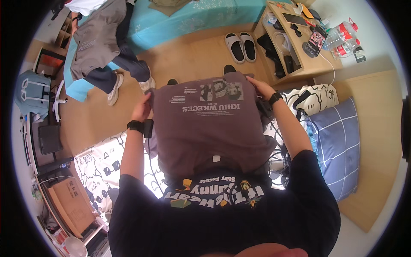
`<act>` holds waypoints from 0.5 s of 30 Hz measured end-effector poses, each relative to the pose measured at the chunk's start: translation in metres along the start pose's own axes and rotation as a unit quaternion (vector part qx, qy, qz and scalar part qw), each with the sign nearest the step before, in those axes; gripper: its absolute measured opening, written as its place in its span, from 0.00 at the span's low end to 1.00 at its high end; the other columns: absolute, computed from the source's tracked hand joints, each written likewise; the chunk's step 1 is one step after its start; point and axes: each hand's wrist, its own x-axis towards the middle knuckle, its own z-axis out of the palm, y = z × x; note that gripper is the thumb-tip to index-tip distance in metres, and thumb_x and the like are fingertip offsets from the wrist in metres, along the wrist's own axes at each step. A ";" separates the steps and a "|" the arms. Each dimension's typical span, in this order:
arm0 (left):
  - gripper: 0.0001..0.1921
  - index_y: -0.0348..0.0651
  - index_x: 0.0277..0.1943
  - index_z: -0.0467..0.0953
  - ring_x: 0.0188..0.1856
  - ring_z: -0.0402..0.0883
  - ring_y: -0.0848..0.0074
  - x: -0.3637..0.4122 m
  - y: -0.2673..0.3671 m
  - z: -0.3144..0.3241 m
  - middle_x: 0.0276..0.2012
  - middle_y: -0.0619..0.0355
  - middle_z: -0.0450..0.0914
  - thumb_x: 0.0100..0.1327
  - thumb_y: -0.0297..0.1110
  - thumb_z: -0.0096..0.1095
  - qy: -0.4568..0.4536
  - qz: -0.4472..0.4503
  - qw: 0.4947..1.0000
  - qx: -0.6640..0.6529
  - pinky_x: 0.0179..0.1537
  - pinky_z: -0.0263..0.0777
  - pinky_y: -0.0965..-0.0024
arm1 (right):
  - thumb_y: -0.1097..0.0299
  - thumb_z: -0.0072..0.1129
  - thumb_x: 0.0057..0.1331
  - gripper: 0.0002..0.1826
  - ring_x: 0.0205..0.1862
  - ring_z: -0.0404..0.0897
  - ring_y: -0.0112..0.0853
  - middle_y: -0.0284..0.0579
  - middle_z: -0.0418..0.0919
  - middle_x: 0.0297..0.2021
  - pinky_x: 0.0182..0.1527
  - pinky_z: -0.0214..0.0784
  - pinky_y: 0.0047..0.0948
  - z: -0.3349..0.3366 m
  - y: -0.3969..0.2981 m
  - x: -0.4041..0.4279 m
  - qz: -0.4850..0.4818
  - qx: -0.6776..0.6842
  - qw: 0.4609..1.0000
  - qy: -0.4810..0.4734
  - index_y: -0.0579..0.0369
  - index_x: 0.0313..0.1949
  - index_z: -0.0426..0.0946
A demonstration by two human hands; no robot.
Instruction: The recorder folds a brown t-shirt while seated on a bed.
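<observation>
A purplish-brown T-shirt lies spread across my lap, its printed front facing up and its hem end away from me. The print bears writing and several small pictures. At the shirt's far left corner, my left hand grips the edge with the thumb on the cloth. My right hand holds the far right corner, fingers partly hidden by fabric. A white tag shows at the neckline near my body. Both wrists wear black straps, and a black box with a cable sits by the left one.
A person holds up a grey T-shirt beside a turquoise-covered bed. Slippers lie near a wooden nightstand carrying a phone and bottles. Black cables and a checked pillow are right; a cardboard box is left.
</observation>
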 end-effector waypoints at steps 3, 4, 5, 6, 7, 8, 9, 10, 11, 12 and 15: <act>0.19 0.38 0.55 0.66 0.54 0.70 0.68 -0.003 0.025 -0.009 0.52 0.54 0.72 0.65 0.39 0.50 0.099 0.011 0.976 -0.193 0.59 0.58 0.63 | 0.52 0.56 0.60 0.19 0.41 0.74 0.27 0.40 0.77 0.39 0.39 0.62 0.21 -0.017 -0.003 0.009 -0.012 0.085 0.994 -0.072 0.53 0.42 0.75; 0.19 0.38 0.55 0.66 0.54 0.70 0.68 -0.006 0.036 -0.013 0.52 0.54 0.72 0.65 0.39 0.50 0.090 0.000 0.975 -0.201 0.59 0.58 0.63 | 0.55 0.56 0.60 0.16 0.38 0.75 0.27 0.40 0.77 0.38 0.36 0.63 0.19 -0.024 -0.008 0.006 -0.103 0.051 0.992 -0.058 0.53 0.40 0.74; 0.20 0.38 0.55 0.66 0.54 0.70 0.67 -0.009 0.047 -0.019 0.51 0.53 0.73 0.65 0.40 0.50 0.089 0.053 0.973 -0.205 0.59 0.59 0.63 | 0.58 0.57 0.60 0.13 0.36 0.76 0.27 0.40 0.77 0.36 0.32 0.63 0.17 -0.031 -0.014 0.001 -0.173 0.011 0.985 -0.007 0.54 0.38 0.73; 0.20 0.39 0.54 0.67 0.54 0.70 0.67 -0.011 0.054 -0.025 0.51 0.53 0.73 0.65 0.42 0.49 0.046 0.118 0.970 -0.209 0.58 0.60 0.62 | 0.58 0.57 0.60 0.13 0.36 0.76 0.27 0.40 0.77 0.36 0.32 0.63 0.17 -0.037 -0.019 -0.006 -0.194 0.016 0.980 -0.043 0.54 0.38 0.73; 0.20 0.39 0.54 0.67 0.54 0.70 0.67 -0.010 0.057 -0.031 0.51 0.53 0.73 0.65 0.42 0.49 0.087 0.106 0.968 -0.209 0.58 0.60 0.62 | 0.59 0.56 0.61 0.14 0.35 0.76 0.27 0.41 0.77 0.36 0.31 0.64 0.17 -0.044 -0.024 -0.015 -0.223 0.122 0.966 -0.034 0.55 0.39 0.73; 0.20 0.39 0.55 0.67 0.52 0.72 0.68 -0.010 0.056 -0.036 0.51 0.54 0.73 0.65 0.43 0.49 0.081 0.128 0.978 -0.145 0.55 0.63 0.64 | 0.60 0.55 0.61 0.14 0.33 0.77 0.26 0.42 0.77 0.35 0.29 0.64 0.16 -0.048 -0.026 -0.022 -0.263 0.224 0.937 -0.045 0.57 0.40 0.73; 0.20 0.40 0.55 0.66 0.50 0.73 0.69 -0.010 0.052 -0.041 0.51 0.54 0.73 0.66 0.43 0.48 0.041 0.169 0.982 -0.080 0.52 0.65 0.66 | 0.56 0.53 0.63 0.19 0.34 0.77 0.26 0.43 0.77 0.35 0.30 0.66 0.17 -0.049 -0.027 -0.025 -0.260 0.209 0.942 -0.042 0.59 0.44 0.71; 0.20 0.41 0.55 0.66 0.47 0.73 0.72 -0.009 0.044 -0.044 0.49 0.56 0.74 0.66 0.44 0.47 0.067 0.090 0.993 -0.029 0.48 0.67 0.70 | 0.56 0.53 0.63 0.19 0.34 0.77 0.26 0.43 0.77 0.35 0.30 0.66 0.17 -0.049 -0.022 -0.029 -0.232 0.216 0.948 -0.012 0.59 0.44 0.71; 0.19 0.42 0.54 0.66 0.44 0.74 0.76 -0.007 0.028 -0.042 0.46 0.57 0.75 0.66 0.44 0.46 0.090 0.023 0.995 0.039 0.43 0.69 0.73 | 0.53 0.51 0.64 0.22 0.35 0.77 0.27 0.42 0.77 0.36 0.32 0.67 0.18 -0.047 -0.014 -0.031 -0.162 0.086 0.983 -0.014 0.60 0.47 0.71; 0.18 0.43 0.54 0.66 0.40 0.74 0.82 -0.013 0.011 -0.041 0.42 0.61 0.74 0.67 0.44 0.45 0.080 -0.048 0.994 0.065 0.36 0.68 0.79 | 0.51 0.48 0.65 0.24 0.35 0.77 0.27 0.42 0.77 0.38 0.33 0.68 0.20 -0.047 -0.005 -0.031 -0.097 -0.047 0.994 -0.021 0.60 0.49 0.70; 0.18 0.41 0.50 0.68 0.33 0.70 0.87 -0.036 -0.039 -0.025 0.32 0.66 0.73 0.66 0.46 0.46 0.111 -0.130 0.974 0.147 0.34 0.61 0.85 | 0.43 0.50 0.62 0.32 0.43 0.74 0.26 0.40 0.77 0.41 0.44 0.65 0.21 -0.039 0.038 -0.027 -0.090 0.120 0.986 -0.067 0.63 0.49 0.71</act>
